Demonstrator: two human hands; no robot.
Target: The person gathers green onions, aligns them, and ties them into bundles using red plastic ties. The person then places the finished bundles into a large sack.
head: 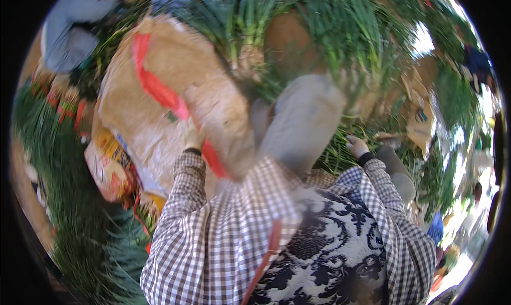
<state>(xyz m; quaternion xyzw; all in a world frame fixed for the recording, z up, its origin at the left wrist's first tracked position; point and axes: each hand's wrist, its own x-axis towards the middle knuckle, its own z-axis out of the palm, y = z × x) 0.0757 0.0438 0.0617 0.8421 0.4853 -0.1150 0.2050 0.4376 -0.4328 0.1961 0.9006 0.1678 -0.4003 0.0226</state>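
Observation:
My gloved left hand (pixel 193 136) is closed on a red plastic strip (pixel 157 91). The strip runs across a large brown sheet, perhaps sacking or heavy paper (pixel 131 109), and hangs past my wrist towards my lap. On the other side, my gloved right hand (pixel 357 146) is low beside a pile of green onions (pixel 339 147) next to my leg. Its fingers are partly hidden, so whether it grips any stalks is unclear. My raised knee in grey trousers (pixel 305 113), blurred, stands between the two hands.
Green onions with pale roots (pixel 251 53) lie ahead of me. More bundles, some tied with red strips (pixel 66 101), are at the left. A printed bag (pixel 107 167) sits against the brown sheet. Another person's grey-clad leg (pixel 66 33) shows at the upper left.

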